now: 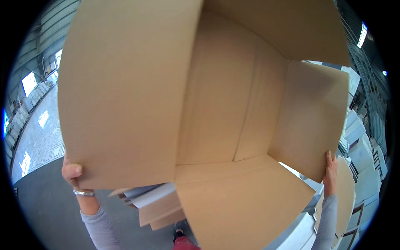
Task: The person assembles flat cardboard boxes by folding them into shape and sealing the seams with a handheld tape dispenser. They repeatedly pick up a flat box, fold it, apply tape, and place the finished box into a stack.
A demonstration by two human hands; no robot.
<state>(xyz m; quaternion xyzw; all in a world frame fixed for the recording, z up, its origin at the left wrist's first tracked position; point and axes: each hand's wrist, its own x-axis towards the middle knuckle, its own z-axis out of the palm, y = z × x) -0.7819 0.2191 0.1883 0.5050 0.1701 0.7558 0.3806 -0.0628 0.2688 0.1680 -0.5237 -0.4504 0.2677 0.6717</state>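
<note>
A large brown cardboard box [225,96] fills most of the head view, its open side facing me and its flaps folded outward. Nothing lies inside the part that shows. My left hand [72,171], with a metal band at the wrist, grips the lower outer corner of the left flap, thumb on the near face. At the other side my right hand [330,171] holds the lower outer edge of the right flap, with fingers partly behind it. The bottom flap [241,200] slopes down toward me, and the top flap [283,25] spreads overhead.
Flat cardboard pieces [162,206] lie low, below the left flap. White panels or packages [362,154] stand along the right, beside another brown board [345,196]. A grey floor [50,208] borders a shiny patterned surface [46,121] at the left.
</note>
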